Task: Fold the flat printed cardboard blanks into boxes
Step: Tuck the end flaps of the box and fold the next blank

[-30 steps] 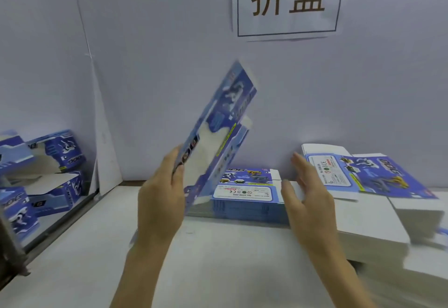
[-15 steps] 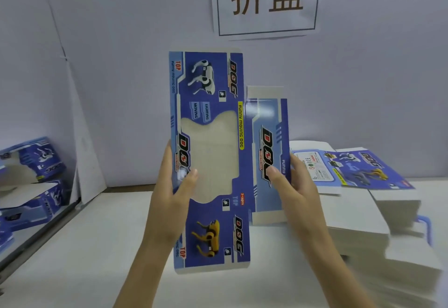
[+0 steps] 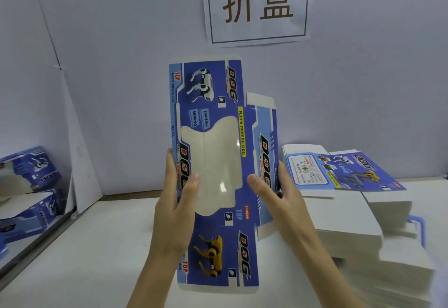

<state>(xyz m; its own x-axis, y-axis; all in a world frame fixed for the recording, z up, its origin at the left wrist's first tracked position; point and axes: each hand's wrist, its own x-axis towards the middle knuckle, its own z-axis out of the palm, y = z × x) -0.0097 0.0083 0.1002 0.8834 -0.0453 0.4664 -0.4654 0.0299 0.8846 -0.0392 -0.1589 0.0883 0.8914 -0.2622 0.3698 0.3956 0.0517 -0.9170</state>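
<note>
A pale lavender wall [image 3: 363,77] fills the rear, with a white paper sign [image 3: 257,4] bearing two dark characters at 12 o'clock. A white panel [image 3: 80,152] leans at 9 o'clock. The white tabletop [image 3: 101,247] spreads below, evenly lit.

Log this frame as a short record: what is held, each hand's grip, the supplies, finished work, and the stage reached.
held: flat blue blank, upright, printed face and window toward the camera
left hand: grips the blank's left edge
right hand: grips the right side panel
supplies: stacks of flat blanks at right
finished: folded boxes at far left
stage: blank not yet opened into a box
</note>
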